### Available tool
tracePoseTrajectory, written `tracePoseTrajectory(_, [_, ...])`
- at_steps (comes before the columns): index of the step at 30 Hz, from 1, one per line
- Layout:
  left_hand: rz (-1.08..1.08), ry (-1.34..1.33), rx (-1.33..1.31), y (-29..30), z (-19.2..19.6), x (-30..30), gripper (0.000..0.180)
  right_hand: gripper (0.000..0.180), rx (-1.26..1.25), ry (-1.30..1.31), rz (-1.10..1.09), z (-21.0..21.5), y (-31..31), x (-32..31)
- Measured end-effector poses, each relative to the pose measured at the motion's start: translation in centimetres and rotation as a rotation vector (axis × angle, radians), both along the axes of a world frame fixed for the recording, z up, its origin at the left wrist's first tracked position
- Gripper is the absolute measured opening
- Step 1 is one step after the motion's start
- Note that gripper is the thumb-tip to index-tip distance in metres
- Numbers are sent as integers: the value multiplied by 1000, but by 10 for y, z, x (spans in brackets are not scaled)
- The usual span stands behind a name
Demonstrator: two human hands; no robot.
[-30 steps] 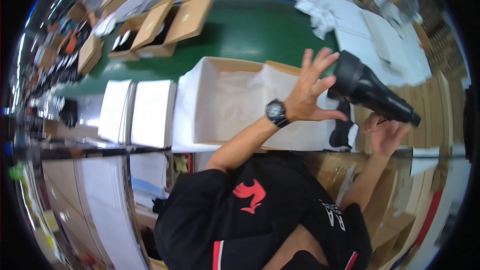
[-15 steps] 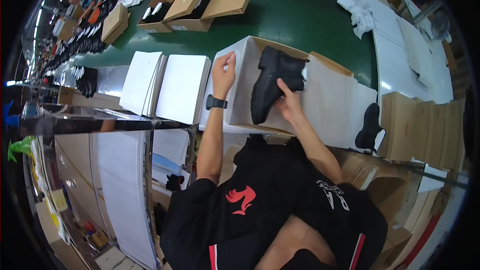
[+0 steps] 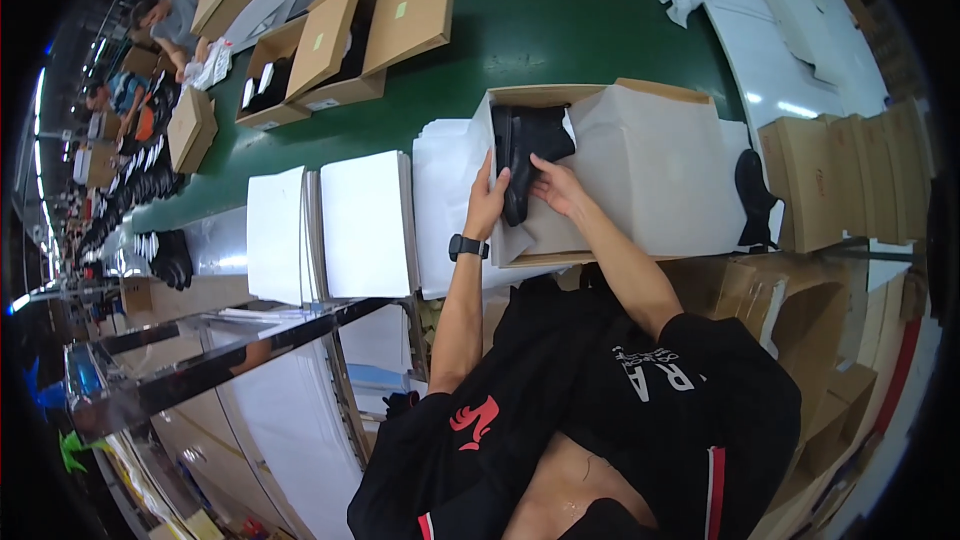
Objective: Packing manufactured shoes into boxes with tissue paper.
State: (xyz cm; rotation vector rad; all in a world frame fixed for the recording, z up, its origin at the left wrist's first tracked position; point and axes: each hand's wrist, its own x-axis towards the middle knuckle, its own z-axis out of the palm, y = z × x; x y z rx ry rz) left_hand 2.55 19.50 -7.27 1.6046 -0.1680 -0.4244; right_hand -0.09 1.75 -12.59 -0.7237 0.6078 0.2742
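A black ankle boot (image 3: pixel 535 145) lies in the left part of an open cardboard box (image 3: pixel 545 93) lined with pale tissue paper (image 3: pixel 675 175). My right hand (image 3: pixel 560 188) grips the boot by its upper side, thumb on top; some fingertips are hidden. At the boot's sole, beside the box's left wall, is my left hand (image 3: pixel 487 202), its fingers stretched out and its thumb apart. Whether it presses on the boot or only on the paper is hard to see. A second black boot (image 3: pixel 754 198) rests just right of the box.
Stacks of white sheets (image 3: pixel 367 225) stand left of the box. Further back on the green table (image 3: pixel 540 15) are opened shoe boxes (image 3: pixel 410 15). Closed cartons (image 3: pixel 800 185) line the right side. A metal rail (image 3: pixel 200 375) runs at lower left. Co-workers (image 3: pixel 180 35) are at far left.
The boot has gone down and left into the box with my right hand on it. My left hand has moved from the paper's raised left edge to the boot's sole. The view has shifted.
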Motion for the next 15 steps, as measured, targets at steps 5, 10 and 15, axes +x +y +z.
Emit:
tracePoseTrajectory(5, [-13,79,-47,-31,8,-17,63,51,-668,229,246,26,-39,-27])
tracePoseTrajectory(10, [73,325,-115,-47,66,-14,59,69,-1095,46,683,51,-78,-36])
tracePoseTrajectory(15, [25,96,-503,-43,123,4,71,73,-1095,-682,1070,116,-165,-40])
